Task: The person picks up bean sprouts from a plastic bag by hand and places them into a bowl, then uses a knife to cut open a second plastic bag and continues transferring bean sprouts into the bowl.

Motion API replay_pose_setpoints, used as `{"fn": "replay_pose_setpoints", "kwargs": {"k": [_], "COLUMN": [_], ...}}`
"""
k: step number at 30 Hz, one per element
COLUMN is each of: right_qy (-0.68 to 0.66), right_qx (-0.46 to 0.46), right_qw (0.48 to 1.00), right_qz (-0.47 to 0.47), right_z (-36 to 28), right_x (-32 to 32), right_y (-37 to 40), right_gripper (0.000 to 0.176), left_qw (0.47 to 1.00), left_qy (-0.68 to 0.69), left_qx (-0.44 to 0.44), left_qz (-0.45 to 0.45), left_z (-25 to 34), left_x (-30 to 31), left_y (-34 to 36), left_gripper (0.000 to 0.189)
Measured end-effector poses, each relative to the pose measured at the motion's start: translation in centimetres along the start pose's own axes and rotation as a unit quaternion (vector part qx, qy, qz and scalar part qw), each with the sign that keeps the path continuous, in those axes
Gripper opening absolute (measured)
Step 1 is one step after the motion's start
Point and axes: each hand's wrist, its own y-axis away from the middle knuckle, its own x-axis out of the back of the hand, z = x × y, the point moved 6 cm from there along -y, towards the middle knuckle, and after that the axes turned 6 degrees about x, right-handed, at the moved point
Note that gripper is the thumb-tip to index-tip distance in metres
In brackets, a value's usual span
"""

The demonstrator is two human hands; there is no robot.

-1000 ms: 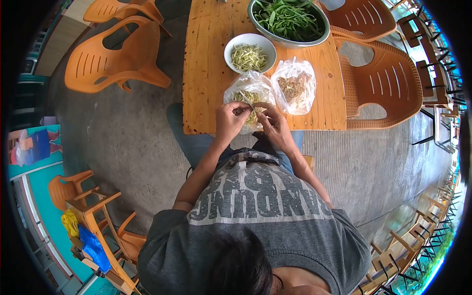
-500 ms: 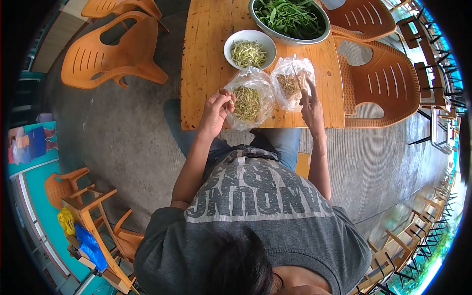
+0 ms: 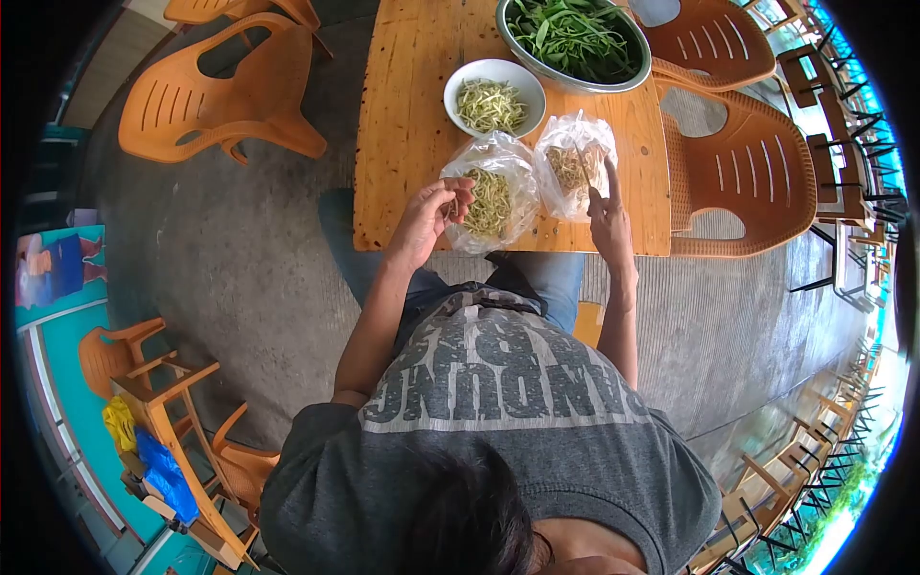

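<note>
Left hand [image 3: 426, 218] fingers [image 3: 458, 192] were bunched together at the mouth of the clear plastic bag of pale sprouts [image 3: 491, 199]; could not tell whether they held one. Right hand [image 3: 609, 222] fingers [image 3: 609, 180] were straight and apart, touching the clear plastic bag of brownish trimmings [image 3: 572, 171]. Both bags sat by the orange wooden bench's [image 3: 402, 144] near edge; a snag could probably drag one off.

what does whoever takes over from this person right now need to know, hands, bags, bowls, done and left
Left hand: fingers curled at the mouth of the left bag of pale sprouts. Whether it pinches one is too small to tell.
Right hand: open, fingers straight, against the right bag of brownish bits.
Things: both bags lie at the near edge of the wooden table. Behind them stand a white bowl and a metal bowl of greens.
Done: a heap of sprouts lies in the white bowl.
Left: probably the sprouts in the left bag.
</note>
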Motion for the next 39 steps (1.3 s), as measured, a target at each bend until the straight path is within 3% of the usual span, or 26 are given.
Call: {"fn": "replay_pose_setpoints", "kwargs": {"k": [4,9,14,18,23,30,32,39], "right_qy": [-0.006,0.014,-0.086,-0.052,0.043,-0.032,-0.074,-0.118], "right_qx": [0.080,0.033,0.119,0.155,0.223,0.164,0.138,0.147], "right_qw": [0.997,0.999,0.988,0.986,0.974,0.985,0.986,0.980], "right_qz": [0.013,0.038,0.035,-0.044,0.006,-0.052,-0.053,-0.067], "right_z": [0.3,0.5,-4.4,-6.7,-7.2,-7.1,-7.2,-8.9], "right_x": [-0.1,0.2,-2.4,-7.7,-9.9,-9.1,-8.5,-7.7], "right_y": [-0.2,0.1,0.7,-0.1,-1.9,-1.1,-0.3,1.5], "right_gripper": [0.037,0.033,0.017,0.019,0.022,0.017,0.016,0.013], "left_qw": [0.994,0.983,0.980,0.983,0.985,0.984,0.976,0.956], "left_qy": [-0.105,-0.185,-0.199,-0.180,-0.171,-0.159,-0.180,-0.252], "left_qx": [-0.002,0.001,-0.006,-0.020,-0.027,-0.024,-0.070,-0.095], "left_qz": [0.014,0.004,-0.028,-0.004,0.028,0.081,0.101,0.115], "left_z": [0.4,1.1,2.1,2.3,1.5,-0.4,-0.5,-0.1], "left_x": [-0.4,-0.9,-1.3,-1.4,-0.3,0.5,0.1,-0.8], "left_y": [-1.2,-2.2,-2.9,-2.4,-1.1,-0.6,-1.0,-1.4], "left_gripper": [0.035,0.039,0.038,0.035,0.030,0.022,0.020,0.019]}}
